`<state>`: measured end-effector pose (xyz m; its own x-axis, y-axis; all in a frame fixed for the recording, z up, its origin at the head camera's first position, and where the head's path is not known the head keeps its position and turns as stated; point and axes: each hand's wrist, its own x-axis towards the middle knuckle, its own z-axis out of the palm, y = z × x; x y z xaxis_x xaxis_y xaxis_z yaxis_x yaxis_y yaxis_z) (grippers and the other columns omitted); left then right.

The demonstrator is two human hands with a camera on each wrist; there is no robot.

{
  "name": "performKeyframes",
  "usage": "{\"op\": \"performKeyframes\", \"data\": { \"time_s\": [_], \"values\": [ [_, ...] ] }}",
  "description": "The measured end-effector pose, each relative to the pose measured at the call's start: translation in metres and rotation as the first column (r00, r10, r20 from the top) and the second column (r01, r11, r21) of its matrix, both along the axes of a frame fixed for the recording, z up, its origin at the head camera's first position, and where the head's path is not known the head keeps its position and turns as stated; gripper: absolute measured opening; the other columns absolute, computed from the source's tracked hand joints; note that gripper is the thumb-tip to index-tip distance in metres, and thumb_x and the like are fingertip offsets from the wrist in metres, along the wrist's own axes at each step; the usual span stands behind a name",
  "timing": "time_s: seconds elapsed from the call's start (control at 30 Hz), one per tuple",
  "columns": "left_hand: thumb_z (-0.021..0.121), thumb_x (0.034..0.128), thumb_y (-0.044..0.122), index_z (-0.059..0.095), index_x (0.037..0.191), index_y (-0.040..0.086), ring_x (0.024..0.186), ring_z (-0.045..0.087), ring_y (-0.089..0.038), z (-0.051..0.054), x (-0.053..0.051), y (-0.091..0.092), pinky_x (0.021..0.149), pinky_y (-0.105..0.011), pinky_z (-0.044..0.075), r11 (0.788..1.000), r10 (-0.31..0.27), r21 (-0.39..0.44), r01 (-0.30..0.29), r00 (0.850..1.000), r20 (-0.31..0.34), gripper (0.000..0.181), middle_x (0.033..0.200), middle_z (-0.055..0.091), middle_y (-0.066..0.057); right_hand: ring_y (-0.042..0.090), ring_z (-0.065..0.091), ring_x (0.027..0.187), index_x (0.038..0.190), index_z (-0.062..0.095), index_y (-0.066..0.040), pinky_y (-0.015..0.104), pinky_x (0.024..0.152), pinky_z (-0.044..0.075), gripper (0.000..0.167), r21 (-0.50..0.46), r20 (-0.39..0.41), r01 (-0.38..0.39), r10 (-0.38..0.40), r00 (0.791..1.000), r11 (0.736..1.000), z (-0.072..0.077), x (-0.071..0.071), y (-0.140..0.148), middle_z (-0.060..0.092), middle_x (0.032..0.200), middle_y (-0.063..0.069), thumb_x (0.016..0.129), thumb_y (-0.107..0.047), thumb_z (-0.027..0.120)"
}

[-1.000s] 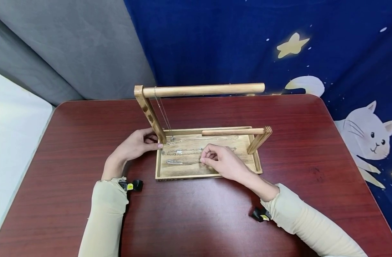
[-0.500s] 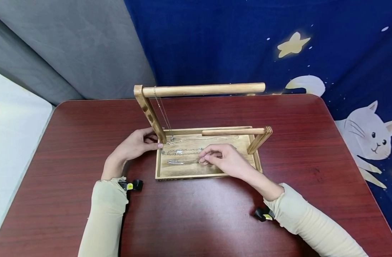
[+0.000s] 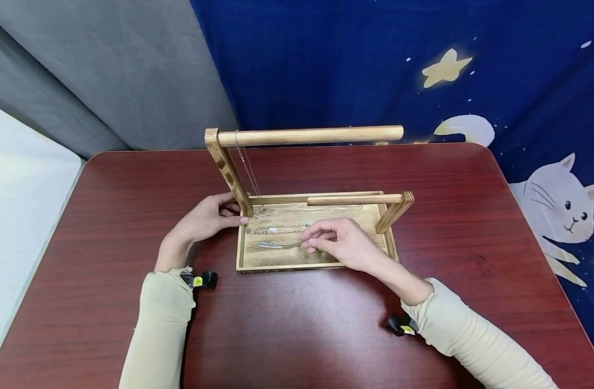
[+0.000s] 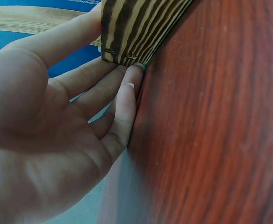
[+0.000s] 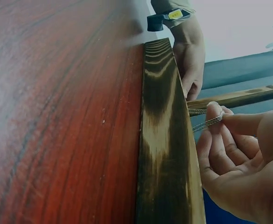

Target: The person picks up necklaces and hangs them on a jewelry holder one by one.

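A wooden jewelry stand has a shallow tray (image 3: pixel 277 262) as its base. My left hand (image 3: pixel 206 220) grips the tray's left end, with the thumb on the rim and the fingers partly hidden by the post; the left wrist view shows the fingertips against the tray's end (image 4: pixel 136 28). Above the tray's front half, my right hand (image 3: pixel 342 243) pinches a silver chain (image 3: pixel 272 245) between thumb and forefinger. In the right wrist view that chain (image 5: pixel 206 124) looks braided. A link necklace (image 3: pixel 272 230) lies just behind it, partly covered by my right hand.
One necklace (image 3: pixel 250 173) hangs from the long upper bar (image 3: pixel 311 136) near its left end. A thinner chain (image 3: pixel 326 209) lies at the tray's back, below the short bar (image 3: pixel 355 200) on the right post (image 3: pixel 394 213). Everything stands on a red-brown table (image 3: pixel 297 329).
My right hand has shifted slightly right and its fingers have re-formed around the chain. The chain's left end has slid a little to the right. My left hand stays in place.
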<state>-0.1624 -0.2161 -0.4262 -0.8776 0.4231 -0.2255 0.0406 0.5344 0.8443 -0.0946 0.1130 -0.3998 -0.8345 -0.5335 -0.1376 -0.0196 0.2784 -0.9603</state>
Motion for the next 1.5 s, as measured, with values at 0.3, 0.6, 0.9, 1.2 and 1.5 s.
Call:
{"op": "performKeyframes", "data": {
  "time_s": [0.3,0.6,0.9,1.2,1.5],
  "values": [
    [0.075,0.0908,0.018,0.057,0.132,0.001,0.096,0.063,-0.024,0.003,-0.002,0.001,0.08,-0.023,0.048,0.999,0.009,-0.041,-0.009,1.0,-0.004,0.048,0.112,0.064,-0.016,0.042,0.067,0.08,0.104,0.073,-0.002,0.042,0.068,0.056,0.014,-0.049,-0.043,0.059,-0.061,0.997,0.997,0.008,0.001,0.0,0.073,0.09,0.016,0.091,-0.006,0.072],
    [0.074,0.0912,0.016,0.059,0.131,0.001,0.097,0.064,-0.024,0.003,-0.001,0.002,0.079,-0.022,0.048,1.0,-0.005,-0.016,0.005,1.0,-0.014,0.045,0.111,0.065,-0.016,0.043,0.066,0.079,0.106,0.072,-0.003,0.027,0.065,0.053,0.017,-0.046,-0.042,0.09,-0.092,0.995,0.995,0.012,0.003,0.0,0.072,0.086,0.017,0.089,-0.005,0.073],
    [0.074,0.0911,0.016,0.059,0.13,0.0,0.097,0.064,-0.024,0.002,-0.002,0.004,0.08,-0.021,0.048,1.0,-0.009,-0.004,0.009,1.0,-0.012,0.044,0.111,0.064,-0.016,0.037,0.067,0.073,0.108,0.072,-0.005,0.024,0.062,0.049,0.02,-0.095,-0.025,0.091,-0.094,0.995,0.991,0.022,0.006,0.003,0.071,0.087,0.021,0.088,-0.003,0.073],
    [0.075,0.0909,0.017,0.058,0.131,0.001,0.098,0.063,-0.025,0.003,-0.001,0.002,0.08,-0.022,0.048,1.0,0.006,-0.012,-0.006,1.0,-0.008,0.046,0.112,0.064,-0.016,0.032,0.07,0.085,0.114,0.07,0.0,0.024,0.069,0.053,0.027,-0.147,-0.055,0.086,-0.095,0.994,0.985,0.032,0.006,0.004,0.072,0.104,0.016,0.087,0.004,0.071],
    [0.074,0.0912,0.017,0.058,0.131,0.001,0.097,0.063,-0.025,0.003,0.001,0.002,0.081,-0.022,0.048,1.0,0.006,-0.02,-0.006,1.0,-0.004,0.046,0.113,0.063,-0.017,0.027,0.07,0.076,0.112,0.072,-0.004,0.026,0.065,0.053,0.023,-0.131,-0.041,0.089,-0.095,0.995,0.987,0.04,0.008,0.009,0.073,0.094,0.014,0.089,-0.003,0.073]
  ]
}}
